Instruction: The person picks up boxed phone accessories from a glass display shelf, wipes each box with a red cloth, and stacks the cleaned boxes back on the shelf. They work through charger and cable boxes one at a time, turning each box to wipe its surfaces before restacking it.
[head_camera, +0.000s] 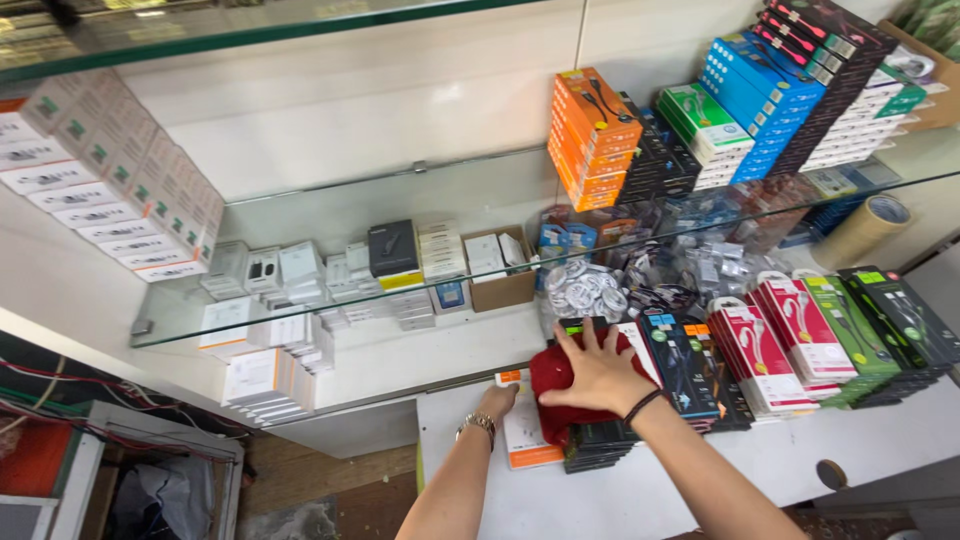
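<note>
The right hand (598, 372) lies flat with the fingers spread on a red cloth (553, 385). It presses on the cloth and does not close around it. The cloth sits on a stack of black packs (600, 440) on the white counter (700, 480), near the counter's left edge. The left hand (497, 402) reaches to the left side of the cloth, beside a white pack with orange edge (525, 440). The fingers of this hand are hidden behind the cloth, so I cannot tell if it is open or closed. There is a metal watch (479, 426) on the left wrist and a dark band (642, 405) on the right wrist.

To the right of the cloth, red packs (790, 335) and green packs (850, 330) stand in rows along the back edge of the counter. Above them is a glass shelf (330, 300) with small white boxes (290, 270), and orange boxes (592, 135) are stacked on it higher up.
</note>
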